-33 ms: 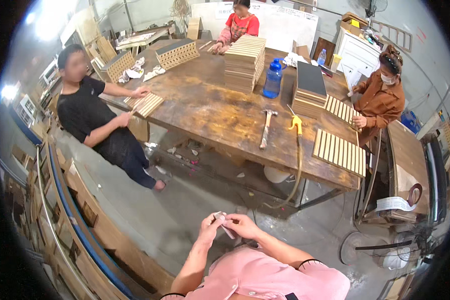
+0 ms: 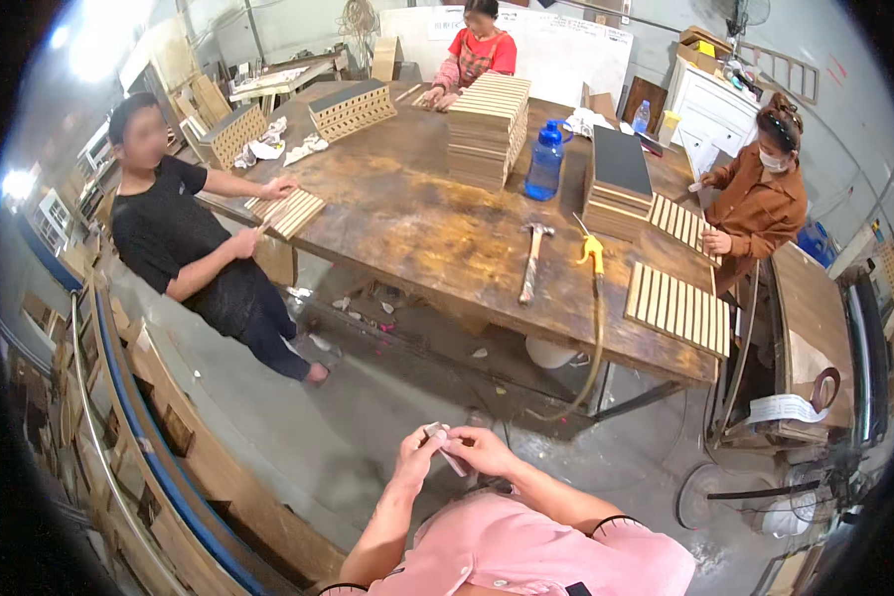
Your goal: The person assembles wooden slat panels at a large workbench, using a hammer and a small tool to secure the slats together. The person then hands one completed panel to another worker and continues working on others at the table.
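In front of my pink shirt, near the lower middle, my left hand (image 2: 417, 457) and my right hand (image 2: 480, 450) meet, both closed with the fingertips pinched together. Between them is a small pale strip (image 2: 455, 464), its lower end hanging below the fingers; its material is too small to make out. Both hands are apart from the wooden worktable (image 2: 397, 223) ahead. Toward the table's near side lie a hammer (image 2: 532, 263), a yellow air blow gun (image 2: 591, 248) with a hose, and a slatted wood panel (image 2: 677, 310).
A blue water jug (image 2: 544, 164) stands between a stack of slatted panels (image 2: 487, 134) and a dark-topped stack (image 2: 621, 164). Three co-workers handle wooden pieces around the table. The hose droops off the near edge. A long wooden rack (image 2: 184, 427) runs along the left.
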A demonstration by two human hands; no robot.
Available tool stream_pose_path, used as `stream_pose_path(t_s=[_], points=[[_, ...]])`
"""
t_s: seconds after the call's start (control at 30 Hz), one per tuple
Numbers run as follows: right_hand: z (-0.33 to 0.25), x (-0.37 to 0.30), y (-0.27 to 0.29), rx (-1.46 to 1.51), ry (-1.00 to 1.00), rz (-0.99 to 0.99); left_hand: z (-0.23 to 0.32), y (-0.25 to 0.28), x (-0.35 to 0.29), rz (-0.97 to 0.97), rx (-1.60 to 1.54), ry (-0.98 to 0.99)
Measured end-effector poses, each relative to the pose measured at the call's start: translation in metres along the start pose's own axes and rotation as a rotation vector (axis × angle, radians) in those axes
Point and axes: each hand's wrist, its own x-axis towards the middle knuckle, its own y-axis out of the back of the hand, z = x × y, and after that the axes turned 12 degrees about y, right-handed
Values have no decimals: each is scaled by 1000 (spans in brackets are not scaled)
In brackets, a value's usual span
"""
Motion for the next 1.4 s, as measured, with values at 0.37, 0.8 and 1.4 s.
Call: stream_pose_path(t_s=[0.37, 0.8, 1.4], points=[[-11, 212, 40, -149, 145, -80, 121, 51, 145, 82, -34, -39], [-23, 330, 78, -52, -139, 528, 217, 64, 336, -363, 228, 11], [-45, 407, 115, -76, 8, 1018, 312, 101, 438, -374, 499, 36]])
